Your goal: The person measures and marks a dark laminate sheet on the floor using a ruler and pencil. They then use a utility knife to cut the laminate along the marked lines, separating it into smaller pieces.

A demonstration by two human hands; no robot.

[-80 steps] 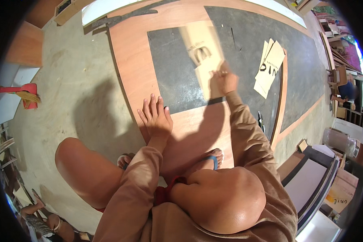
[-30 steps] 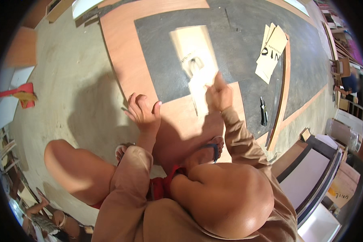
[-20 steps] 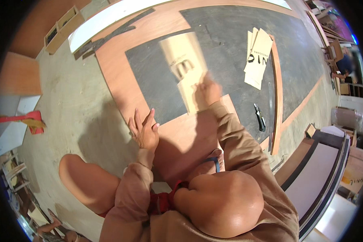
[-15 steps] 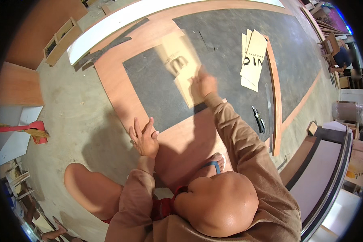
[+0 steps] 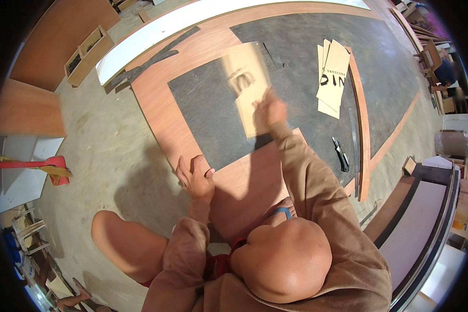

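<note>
Blurred by motion, my right hand grips a cream cardboard piece with a cut-out or dark marking, over a dark grey sheet. My left hand rests with bent, spread fingers on the plywood border at the sheet's lower left corner, holding nothing. Right of the moving piece lie several cream cardboard pieces with black lettering. A black utility knife lies beside a metal straightedge and a long wooden strip.
A long white board and wooden boxes stand at upper left, a red broom at left. Framed panels lie at lower right. Another person is at the far right, and a person's bare limb at lower left.
The cardboard piece in my right hand has shifted about over the sheet, blurred throughout. My left hand's fingers are more bent than earlier. The whole view has shifted.
</note>
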